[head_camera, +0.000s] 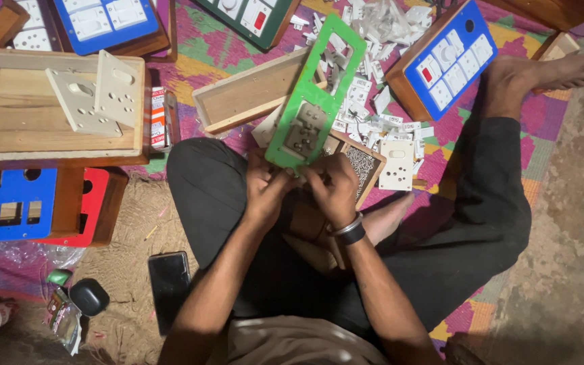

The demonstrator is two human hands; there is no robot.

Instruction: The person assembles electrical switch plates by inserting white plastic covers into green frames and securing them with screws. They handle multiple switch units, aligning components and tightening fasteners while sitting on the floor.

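I sit cross-legged and hold a long green switch plate [326, 74] upright over my lap. My left hand [265, 189] and my right hand [332, 186] both grip its lower end from below. A grey socket module [304, 132] sits in the plate's lowest cut-out, just above my fingers. The upper cut-outs of the plate show open. A dark band circles my right wrist. Behind the plate lies a small box of screws [363, 165].
A pile of white switches [366, 61] lies ahead. A blue switch board [451, 57] is at right, a wooden box [55, 108] with two white socket plates at left. A loose white socket [397, 164], a phone [168, 284], blue and red boards [35, 203].
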